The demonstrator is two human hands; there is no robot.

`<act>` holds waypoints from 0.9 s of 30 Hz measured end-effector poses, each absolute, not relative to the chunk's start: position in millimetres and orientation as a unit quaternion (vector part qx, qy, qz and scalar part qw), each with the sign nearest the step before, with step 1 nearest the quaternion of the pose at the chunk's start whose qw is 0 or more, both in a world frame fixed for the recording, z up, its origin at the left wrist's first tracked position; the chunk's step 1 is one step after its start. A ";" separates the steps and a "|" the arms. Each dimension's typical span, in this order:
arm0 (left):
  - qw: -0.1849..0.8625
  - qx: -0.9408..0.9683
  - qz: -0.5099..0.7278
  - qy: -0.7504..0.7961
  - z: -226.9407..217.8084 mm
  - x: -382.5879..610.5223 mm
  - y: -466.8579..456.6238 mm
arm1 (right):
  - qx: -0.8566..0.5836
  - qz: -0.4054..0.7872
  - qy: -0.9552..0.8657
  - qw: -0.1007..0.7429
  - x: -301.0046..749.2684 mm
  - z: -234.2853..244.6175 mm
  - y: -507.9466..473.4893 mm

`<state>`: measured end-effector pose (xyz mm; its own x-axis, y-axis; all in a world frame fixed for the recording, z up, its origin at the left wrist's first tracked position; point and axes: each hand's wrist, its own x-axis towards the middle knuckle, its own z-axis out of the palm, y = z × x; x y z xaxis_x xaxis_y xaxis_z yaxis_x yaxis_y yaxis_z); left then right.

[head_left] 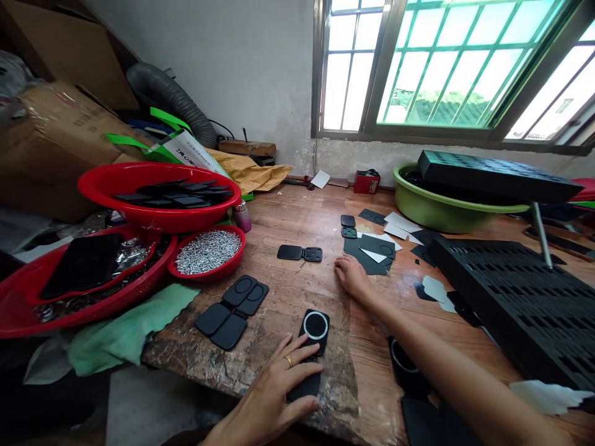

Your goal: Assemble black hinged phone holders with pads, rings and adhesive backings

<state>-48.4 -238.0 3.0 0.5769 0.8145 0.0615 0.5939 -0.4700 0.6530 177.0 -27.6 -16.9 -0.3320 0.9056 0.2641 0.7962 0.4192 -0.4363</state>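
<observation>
My left hand (pixel 274 396) lies flat with fingers spread on a black folded pad (pixel 312 347) that has a white ring on its upper half, near the front edge of the wooden table (pixel 297 223). My right hand (pixel 349 277) reaches farther out, fingers curled down on the wood beside a pile of dark sheets and white paper pieces (pixel 376 246). What its fingers hold, if anything, is hidden. Two black pad pairs (pixel 232 310) lie left of my left hand. Another black pair (pixel 300 253) lies beyond.
Red bowls at left hold black pads (pixel 174 193), small silver parts (pixel 207 249) and foil. A green cloth (pixel 125 328) hangs off the table corner. A green basin (pixel 432 207) and black slotted trays (pixel 511 291) fill the right. Cardboard boxes (pixel 56 142) stand at far left.
</observation>
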 end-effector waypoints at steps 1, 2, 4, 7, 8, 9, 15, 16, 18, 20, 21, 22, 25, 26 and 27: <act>0.293 0.833 0.192 0.428 0.3 -50.3 -238.1 | -0.522 0.107 -0.815 0.227 167.8 -17.5 -20.5; 0.289 0.830 0.197 0.434 -1.7 -50.7 -238.2 | -0.517 0.099 -0.822 0.216 159.2 -17.7 -14.0; 0.286 0.826 0.201 0.441 -3.2 -49.0 -238.5 | -0.508 0.086 -0.835 0.193 144.0 -16.9 -2.4; 0.290 0.823 0.204 0.444 -1.0 -46.0 -238.6 | -0.499 0.067 -0.849 0.159 128.2 -12.6 11.3; 0.288 0.823 0.205 0.445 -0.1 -45.7 -238.6 | -0.496 0.059 -0.854 0.148 124.9 -10.6 14.5; 0.284 0.823 0.205 0.447 0.5 -45.6 -238.8 | -0.492 0.051 -0.858 0.138 122.4 -8.4 16.7; 0.254 0.836 0.185 0.450 -2.6 -46.0 -240.2 | -0.503 -0.002 -0.856 0.122 122.1 1.1 1.7; 0.246 0.837 0.184 0.452 -3.7 -46.0 -240.2 | -0.500 -0.007 -0.857 0.122 124.3 1.5 -4.3; 0.235 0.841 0.179 0.454 -6.4 -46.3 -239.8 | -0.480 -0.008 -0.869 0.118 131.4 1.1 -14.9; 0.228 0.847 0.173 0.448 -9.6 -47.4 -238.9 | -0.473 -0.008 -0.873 0.116 145.1 -0.1 -19.8; 0.225 0.851 0.171 0.443 -11.3 -48.1 -238.5 | -0.485 -0.010 -0.867 0.118 155.4 -0.6 -18.9; 0.221 0.854 0.169 0.440 -13.0 -48.8 -238.1 | -0.508 -0.016 -0.853 0.121 168.2 -1.0 -15.9; 0.204 0.859 0.173 0.436 -17.0 -50.1 -237.8 | -0.612 -0.039 -0.779 0.131 217.8 -1.3 2.2; 0.198 0.860 0.176 0.437 -17.7 -50.1 -237.9 | -0.644 -0.044 -0.752 0.130 235.0 -1.3 8.7; 0.193 0.860 0.180 0.436 -18.2 -49.9 -238.0 | -0.671 -0.046 -0.730 0.124 250.5 -1.5 14.1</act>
<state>-49.9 -238.0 -18.2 0.5544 0.8201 0.1416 0.6814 -0.5450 0.4886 250.5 14.1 -1.5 -0.0702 0.9676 0.2425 0.9904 0.0966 -0.0985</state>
